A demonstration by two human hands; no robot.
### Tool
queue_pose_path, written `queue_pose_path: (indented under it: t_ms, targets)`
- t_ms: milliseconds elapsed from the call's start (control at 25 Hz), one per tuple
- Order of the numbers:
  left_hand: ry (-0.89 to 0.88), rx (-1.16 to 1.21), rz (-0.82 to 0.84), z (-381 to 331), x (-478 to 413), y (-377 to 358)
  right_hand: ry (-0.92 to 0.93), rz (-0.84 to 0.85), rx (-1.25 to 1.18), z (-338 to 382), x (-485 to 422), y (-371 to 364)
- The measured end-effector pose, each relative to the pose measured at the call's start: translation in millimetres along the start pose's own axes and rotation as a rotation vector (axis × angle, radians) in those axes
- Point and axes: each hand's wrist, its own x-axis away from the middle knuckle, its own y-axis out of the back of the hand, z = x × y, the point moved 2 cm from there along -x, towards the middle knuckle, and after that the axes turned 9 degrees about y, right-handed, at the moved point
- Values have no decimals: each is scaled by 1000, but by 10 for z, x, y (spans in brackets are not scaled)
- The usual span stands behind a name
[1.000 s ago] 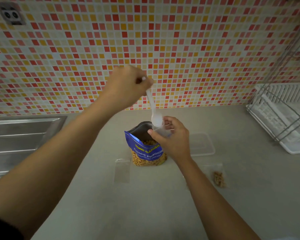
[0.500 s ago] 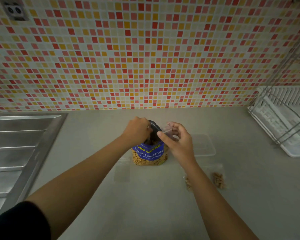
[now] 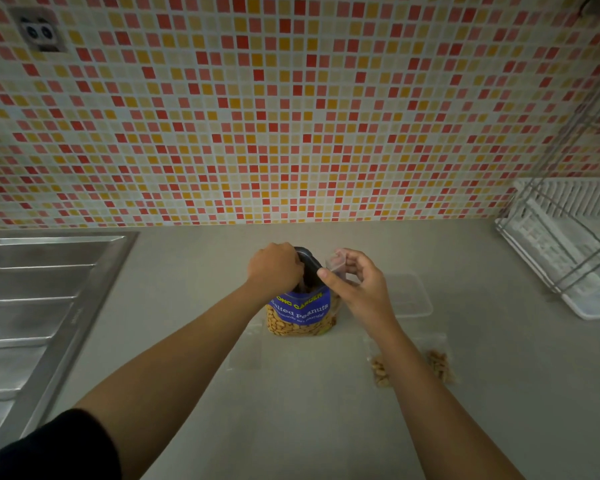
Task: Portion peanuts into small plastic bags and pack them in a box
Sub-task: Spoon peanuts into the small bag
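A blue bag of salted peanuts (image 3: 300,311) stands open on the counter. My left hand (image 3: 274,268) is at its mouth with the fingers curled down inside; the white spoon it holds is hidden in the bag. Just right of the opening, my right hand (image 3: 355,289) pinches a small clear plastic bag (image 3: 336,263) and holds it up. A clear plastic box (image 3: 409,296) lies behind my right hand. Two small bags with peanuts (image 3: 380,370) (image 3: 439,365) lie on the counter either side of my right forearm. An empty small bag (image 3: 245,355) lies flat under my left forearm.
A steel sink drainboard (image 3: 32,306) fills the left side. A white dish rack with a wire frame (image 3: 568,254) stands at the right. The tiled wall with a socket (image 3: 39,31) closes off the back of the grey counter (image 3: 291,427).
My left hand has come down from high above the peanut bag, taking the spoon into the bag's mouth. My right hand has stayed beside the opening with the small bag.
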Motion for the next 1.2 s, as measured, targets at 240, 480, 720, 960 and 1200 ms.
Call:
queue_pose_path:
  t_ms: [240, 480, 720, 960, 1200]
  targets:
    - [181, 615, 120, 152, -137, 135, -1, 24, -41, 24, 38, 46]
    - [272, 886, 117, 326, -87, 296, -14, 26, -50, 21, 36, 51]
    - [353, 1003, 112, 503, -101, 299, -54, -56, -107, 49, 25, 34]
    - [400, 1074, 86, 727, -123, 265, -17, -129, -23, 191, 15, 90]
    - [403, 1143, 55, 810, -144, 371, 194, -26, 374, 230, 53, -35]
